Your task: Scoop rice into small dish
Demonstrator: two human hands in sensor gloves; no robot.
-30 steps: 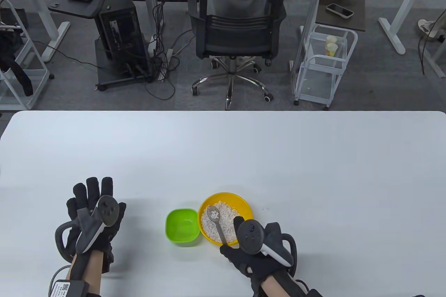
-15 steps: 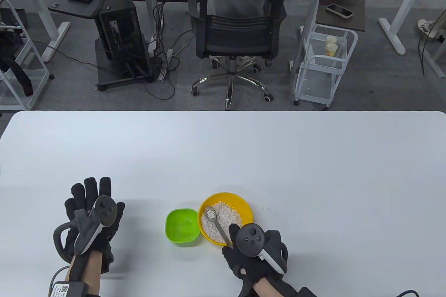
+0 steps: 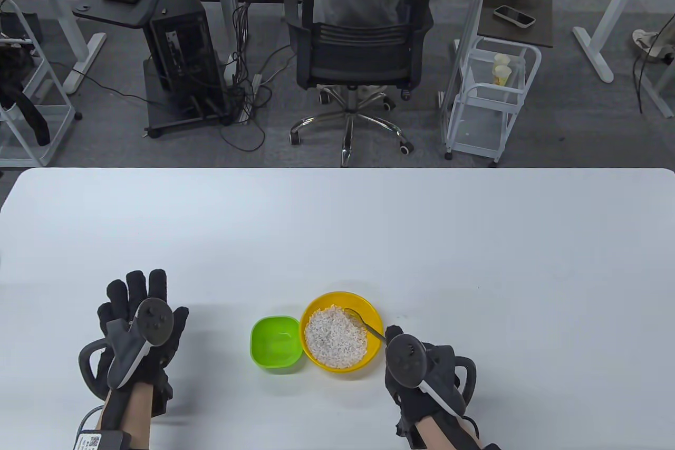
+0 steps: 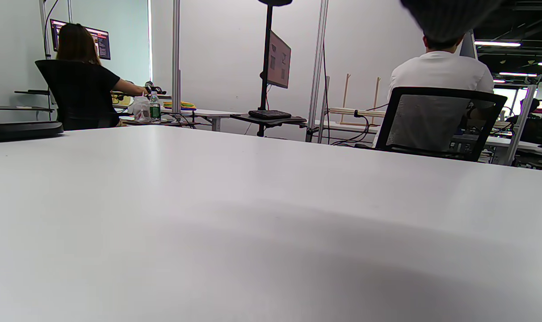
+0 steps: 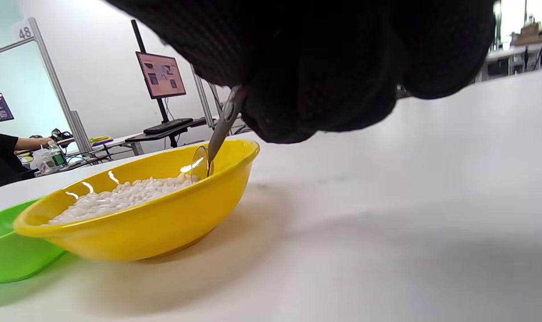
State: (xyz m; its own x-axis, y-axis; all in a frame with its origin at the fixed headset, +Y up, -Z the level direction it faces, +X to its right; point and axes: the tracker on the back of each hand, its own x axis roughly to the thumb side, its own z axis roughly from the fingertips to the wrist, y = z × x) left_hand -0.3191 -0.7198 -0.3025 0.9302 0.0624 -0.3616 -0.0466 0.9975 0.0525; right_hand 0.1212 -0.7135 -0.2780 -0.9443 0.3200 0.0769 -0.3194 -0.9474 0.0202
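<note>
The spoon (image 3: 363, 322) is pinched at its handle by the right grip (image 3: 422, 373), its bowl dipped into the rice (image 3: 335, 336) at the yellow bowl's (image 3: 369, 305) far right. The green dish (image 3: 275, 342) is set touching that bowl's left side. Well left of the bowl, the left grip (image 3: 138, 321) is held spread above the desk (image 3: 337, 228).

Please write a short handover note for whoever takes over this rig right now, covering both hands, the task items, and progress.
Right hand: grips the spoon by its handle, its bowl dipped at the right edge of the rice in the yellow bowl.
Left hand: flat on the table, fingers spread, holding nothing.
Green dish: touching the yellow bowl's left side, no rice visible in it.
Done: spoon is in hand and in the rice.
Left: lift a scoop, carry it left, tip it into the green dish.
</note>
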